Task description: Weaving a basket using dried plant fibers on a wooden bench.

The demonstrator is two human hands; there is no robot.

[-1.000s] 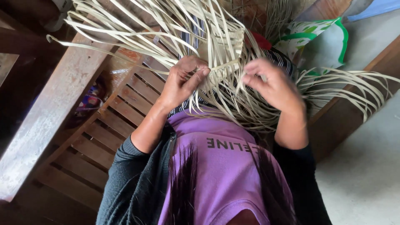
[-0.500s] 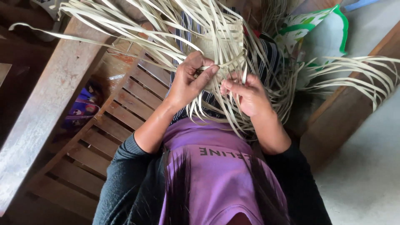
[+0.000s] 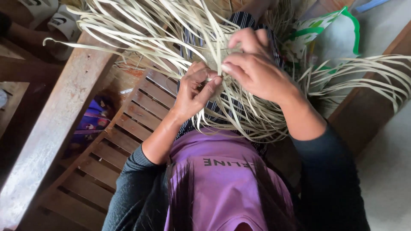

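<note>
A mass of pale flat straw strips [image 3: 154,30], partly woven, spreads out over my lap and fans to both sides. My left hand [image 3: 195,92] pinches strips between thumb and fingers just below the woven centre. My right hand [image 3: 252,70] lies over the weave, its fingertips closed on a strip beside the left thumb. The two hands touch at the fingertips. A striped dark cloth [image 3: 244,21] shows under the strips.
I sit on a wooden slatted bench [image 3: 107,145] with a broad wooden armrest [image 3: 51,128] on the left. A white and green bag [image 3: 329,38] lies at the upper right. Pale sandals [image 3: 51,21] sit at the upper left, and grey floor [image 3: 385,171] on the right.
Both hands have come closer together and moved up onto the woven centre. The right hand has crossed leftward to meet the left fingers, and the strips have shifted with them.
</note>
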